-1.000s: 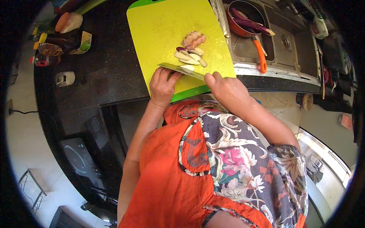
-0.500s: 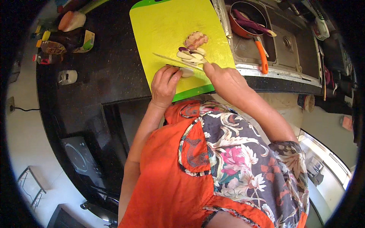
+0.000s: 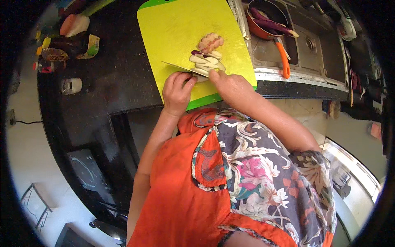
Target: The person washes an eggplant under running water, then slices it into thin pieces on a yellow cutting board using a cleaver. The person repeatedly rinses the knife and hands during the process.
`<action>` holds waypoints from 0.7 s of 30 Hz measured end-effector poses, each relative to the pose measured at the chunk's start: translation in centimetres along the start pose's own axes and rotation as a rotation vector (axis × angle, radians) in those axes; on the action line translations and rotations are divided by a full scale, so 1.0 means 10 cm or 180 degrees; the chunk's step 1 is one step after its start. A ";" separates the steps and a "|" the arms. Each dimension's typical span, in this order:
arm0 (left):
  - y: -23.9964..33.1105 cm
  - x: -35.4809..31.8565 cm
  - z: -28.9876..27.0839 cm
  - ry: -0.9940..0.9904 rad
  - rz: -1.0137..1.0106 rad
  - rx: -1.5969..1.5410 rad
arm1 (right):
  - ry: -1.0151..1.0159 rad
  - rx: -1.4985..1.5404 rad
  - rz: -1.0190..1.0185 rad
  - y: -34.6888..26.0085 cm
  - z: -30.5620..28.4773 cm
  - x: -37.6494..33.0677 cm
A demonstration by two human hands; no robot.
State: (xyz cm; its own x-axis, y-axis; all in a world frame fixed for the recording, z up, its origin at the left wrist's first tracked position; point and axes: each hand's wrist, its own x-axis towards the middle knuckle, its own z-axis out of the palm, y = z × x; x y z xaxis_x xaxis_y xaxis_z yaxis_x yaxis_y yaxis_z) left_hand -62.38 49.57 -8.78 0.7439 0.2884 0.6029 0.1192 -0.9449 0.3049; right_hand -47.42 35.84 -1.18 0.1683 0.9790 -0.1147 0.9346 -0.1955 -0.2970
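My right hand (image 3: 230, 85) grips a knife (image 3: 176, 66), its blade reaching left across the near part of a yellow cutting board (image 3: 173, 31) with green ends. My left hand (image 3: 177, 94) curls its fingertips over a pale piece of eggplant (image 3: 200, 78) right beside the blade; the hand and knife hide much of that piece. Just beyond the blade lies a loose heap of pale eggplant slices (image 3: 205, 61), some with purple skin. Behind them sits a small pile of pinkish slices (image 3: 211, 42) whose kind I cannot make out.
In the sink (image 3: 306, 59) to the right rests a red-orange pan (image 3: 260, 31) with an orange handle, holding long purple eggplants (image 3: 271, 25). Bottles (image 3: 55, 53) and a small white object (image 3: 72, 86) stand on the dark counter (image 3: 119, 61) at left. A cooktop (image 3: 88, 171) lies lower left.
The knife and my right hand have shifted slightly left and nearer to me, with the blade now close against the left fingertips. The slices beyond the blade have spread a little.
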 end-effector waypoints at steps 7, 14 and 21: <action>0.03 -0.07 -0.17 -0.0025 0.0083 0.0034 | 0.0205 0.0231 -0.0044 0.02 -0.13 0.16; -0.03 -0.04 -0.03 0.0046 0.0049 -0.0055 | -0.0281 -0.0107 0.0014 -0.01 -0.42 -0.27; -0.02 -0.06 0.01 0.0127 -0.0042 0.0038 | -0.0259 -0.0388 -0.0085 0.04 -0.31 -0.38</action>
State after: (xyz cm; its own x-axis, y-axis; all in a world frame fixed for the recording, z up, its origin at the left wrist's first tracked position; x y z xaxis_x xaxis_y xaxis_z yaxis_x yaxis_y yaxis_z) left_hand -62.77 49.56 -9.32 0.7154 0.3067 0.6278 0.1370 -0.9427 0.3044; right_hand -46.74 32.18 2.04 0.1214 0.9750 -0.1861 0.9704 -0.1560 -0.1842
